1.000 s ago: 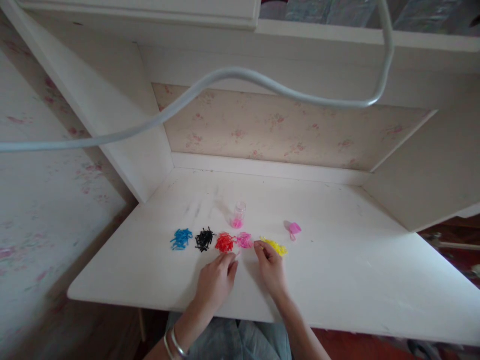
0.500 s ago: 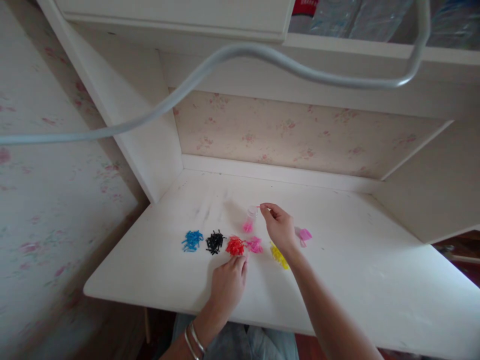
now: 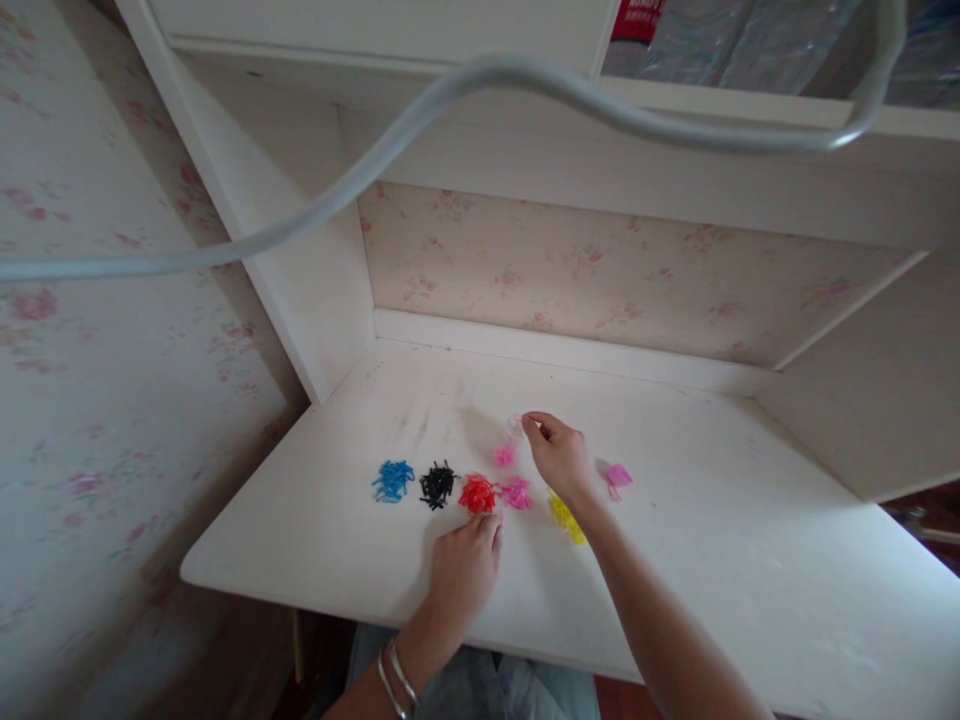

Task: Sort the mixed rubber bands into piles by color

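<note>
My right hand [image 3: 556,455] is pinched at the rim of a small clear container [image 3: 515,425]. A thin reddish strip, hardly visible, is between its fingertips. Pink pieces [image 3: 504,456] show low in the container. My left hand [image 3: 466,565] rests closed on the table at the near edge of a heap of red strips [image 3: 478,493]; what its fingertips hold, if anything, is hidden. Beside the red heap lies a pink heap [image 3: 516,492]. To its left are black strips [image 3: 438,484] and blue strips [image 3: 393,481]. Yellow strips [image 3: 568,520] are partly covered by my right forearm.
A pink item [image 3: 618,476] lies on the white table [image 3: 720,560], right of my right hand. A pale cable [image 3: 495,70] crosses the upper view. Behind the table rise a floral back panel [image 3: 570,265] and a shelf with clear plastic packages [image 3: 697,40].
The view has shifted slightly, moving everything a little to the right. The reddish strip that stuck out from my right fingertips over the container shows less now. My left hand stays by the red heap.
</note>
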### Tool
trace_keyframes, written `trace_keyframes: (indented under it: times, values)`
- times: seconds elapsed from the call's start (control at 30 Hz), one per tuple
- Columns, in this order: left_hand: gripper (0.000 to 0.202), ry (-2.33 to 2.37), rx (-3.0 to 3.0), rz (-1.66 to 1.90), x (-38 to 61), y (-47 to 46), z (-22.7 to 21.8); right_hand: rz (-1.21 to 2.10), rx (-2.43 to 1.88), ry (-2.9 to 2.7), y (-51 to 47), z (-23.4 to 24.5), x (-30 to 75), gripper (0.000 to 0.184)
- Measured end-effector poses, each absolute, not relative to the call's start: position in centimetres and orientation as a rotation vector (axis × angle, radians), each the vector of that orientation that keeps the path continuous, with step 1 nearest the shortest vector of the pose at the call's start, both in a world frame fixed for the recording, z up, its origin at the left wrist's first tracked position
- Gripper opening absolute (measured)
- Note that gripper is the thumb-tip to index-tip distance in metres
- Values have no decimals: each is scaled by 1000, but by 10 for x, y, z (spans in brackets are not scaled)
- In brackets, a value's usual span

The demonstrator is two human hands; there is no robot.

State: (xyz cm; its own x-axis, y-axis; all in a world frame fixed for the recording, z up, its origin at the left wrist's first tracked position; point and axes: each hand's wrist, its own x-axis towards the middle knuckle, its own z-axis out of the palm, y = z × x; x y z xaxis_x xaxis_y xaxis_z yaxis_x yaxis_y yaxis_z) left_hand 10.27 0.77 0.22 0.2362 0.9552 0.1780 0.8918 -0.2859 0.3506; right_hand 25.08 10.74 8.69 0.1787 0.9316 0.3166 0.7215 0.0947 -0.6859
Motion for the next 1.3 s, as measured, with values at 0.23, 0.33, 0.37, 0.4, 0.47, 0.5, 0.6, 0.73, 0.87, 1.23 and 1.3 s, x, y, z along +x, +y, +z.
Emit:
trace_keyframes:
  times: [0.23,0.33,0.37,0.4,0.47,0.5,0.6,0.73,0.87,1.23,1.3]
  values:
    - [22,1755,2325,535,102,8,3,333,-1671,-1634,110,87,250,37]
    - [23,1746,2336,541,103,8,3,351,-1664,-1619,111,86,251,36]
    - [24,1744,2339,543,103,8,2,348,-1663,-1611,111,86,251,36]
    - [24,1745,2342,545,103,8,2,341,-1659,-1603,111,86,252,35]
    - [24,1753,2342,554,104,8,2,328,-1647,-1588,110,87,254,35]
    - [25,1758,2341,560,104,8,2,330,-1639,-1575,108,88,256,36]
    - [26,1767,2334,596,103,8,2,395,-1607,-1498,100,85,260,38]
    - [27,1737,2300,682,101,7,1,549,-1595,-1367,75,65,264,43]
    - [26,1677,2153,811,99,8,2,667,-1613,-1368,36,30,263,46]
    - [27,1533,1911,1152,97,71,92,358,-2053,-1789,4,-1,261,35]
    - [27,1542,1972,1156,99,85,101,323,-2089,-1811,7,2,260,34]
